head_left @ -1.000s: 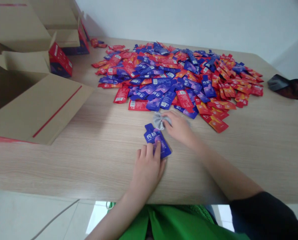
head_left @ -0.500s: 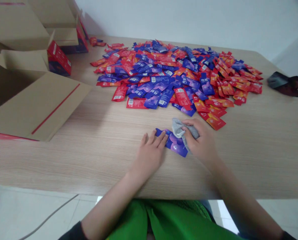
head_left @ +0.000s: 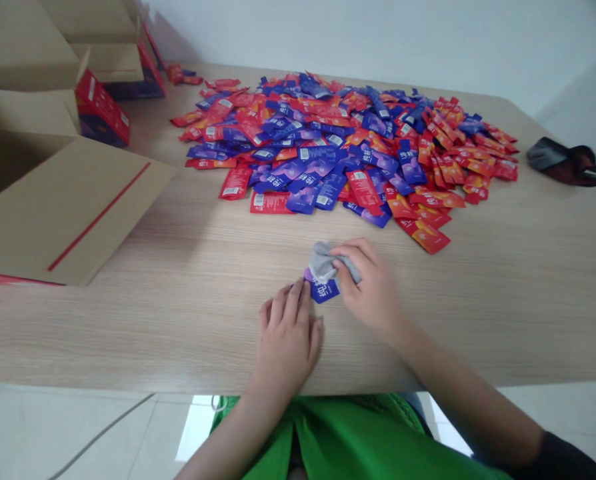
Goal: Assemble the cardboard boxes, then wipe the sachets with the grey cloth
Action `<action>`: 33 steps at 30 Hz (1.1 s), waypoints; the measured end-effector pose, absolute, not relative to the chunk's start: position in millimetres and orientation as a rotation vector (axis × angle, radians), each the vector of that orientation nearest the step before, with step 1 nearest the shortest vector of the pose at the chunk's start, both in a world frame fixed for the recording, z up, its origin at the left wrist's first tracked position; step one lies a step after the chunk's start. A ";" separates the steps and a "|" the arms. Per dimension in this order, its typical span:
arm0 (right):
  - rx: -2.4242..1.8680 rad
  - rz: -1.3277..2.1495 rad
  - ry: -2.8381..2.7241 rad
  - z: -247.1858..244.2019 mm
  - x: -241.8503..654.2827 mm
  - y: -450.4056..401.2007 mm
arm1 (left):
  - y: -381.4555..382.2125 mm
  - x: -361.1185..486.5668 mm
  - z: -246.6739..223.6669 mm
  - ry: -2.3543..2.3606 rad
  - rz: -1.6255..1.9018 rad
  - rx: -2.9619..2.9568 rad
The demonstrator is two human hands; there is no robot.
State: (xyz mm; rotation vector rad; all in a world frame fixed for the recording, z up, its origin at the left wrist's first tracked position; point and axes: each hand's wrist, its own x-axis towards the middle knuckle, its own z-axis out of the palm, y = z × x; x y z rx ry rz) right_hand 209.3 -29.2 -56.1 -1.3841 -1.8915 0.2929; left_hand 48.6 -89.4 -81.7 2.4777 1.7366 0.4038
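A blue-purple sachet (head_left: pixel 325 291) with white lettering lies flat on the table in front of me. My left hand (head_left: pixel 287 337) rests palm down, its fingertips pressing on the sachet's left end and hiding part of it. In my right hand (head_left: pixel 367 283) a crumpled grey cloth (head_left: pixel 322 261) is pinched between thumb and fingers. The cloth touches the sachet's upper side and covers some of it. Beyond both hands spreads a big heap of red and blue sachets (head_left: pixel 323 170).
Open cardboard boxes stand on the left; the nearest box's flap (head_left: pixel 103 207) juts over the table (head_left: pixel 178 327). A dark, shiny object (head_left: pixel 563 162) lies at the far right. Behind the heap is a white wall (head_left: pixel 378 40). A cable (head_left: pixel 101 433) runs across the floor.
The cloth and my right hand have moved left. My left hand has come slightly left and nearer to me. The sachet has shifted left, with its printing now facing another way.
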 end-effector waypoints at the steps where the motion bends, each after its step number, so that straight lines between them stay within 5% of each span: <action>1: -1.383 0.268 -1.992 -57.7 200.7 -31.3 | -89.7 47.8 -81.5 1.724 0.386 2.478; 7: -1.479 0.055 -2.505 -77.7 188.6 -26.5 | -89.8 50.7 -79.6 1.733 0.333 2.447; 14: -1.848 -0.091 -2.288 -92.0 268.6 -8.7 | -89.3 51.1 -78.6 1.736 0.337 2.470; 25: -1.451 0.099 -2.496 -79.3 195.3 -31.0 | -90.2 53.5 -79.6 1.754 0.342 2.470; 33: -1.702 -0.031 -2.390 -96.1 261.8 -35.3 | -89.0 54.4 -80.8 1.756 0.358 2.457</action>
